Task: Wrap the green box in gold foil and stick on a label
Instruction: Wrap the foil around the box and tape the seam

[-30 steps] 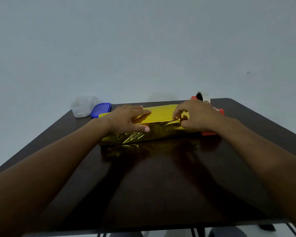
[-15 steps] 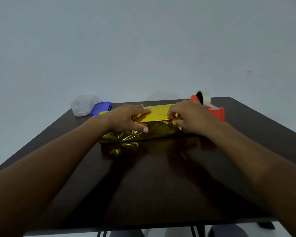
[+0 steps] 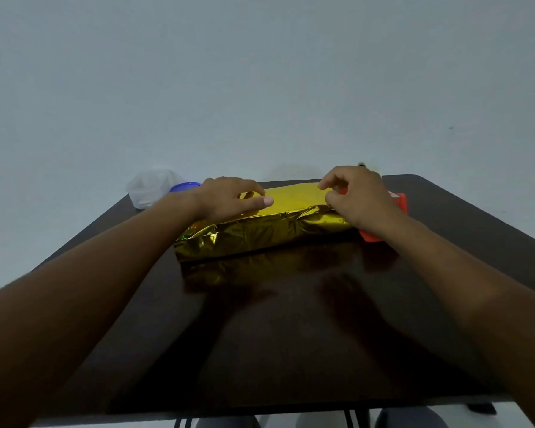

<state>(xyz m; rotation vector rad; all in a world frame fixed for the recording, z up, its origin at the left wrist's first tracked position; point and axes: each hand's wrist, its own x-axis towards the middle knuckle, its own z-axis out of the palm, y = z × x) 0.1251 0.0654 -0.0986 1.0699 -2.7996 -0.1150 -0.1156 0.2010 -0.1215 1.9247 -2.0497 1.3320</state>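
Two bare forearms reach forward from the lower corners over the dark glossy wooden table, whose polished top mirrors the gold above it. Past the middle of the table lies the long flat box wrapped in crinkled gold foil, set slightly askew with its left end nearer the camera; a tiny speck of green shows at that left end, otherwise no green box surface is visible. The left hand rests on the top of the foil near the left half, fingers stretched fairly flat and pressing the sheet down, thumb extended along the top edge toward the middle. The right hand sits at the right end of the parcel, fingers bent, with index and thumb drawn close together just above the foil's top; whether they pinch a foil edge or a bit of tape cannot be told. Just behind and beside that hand an orange-red plastic tape dispenser shows in part. At the far left edge of the table stands a translucent plastic tub, with a blue round lid beside it. Beyond is a plain pale wall.
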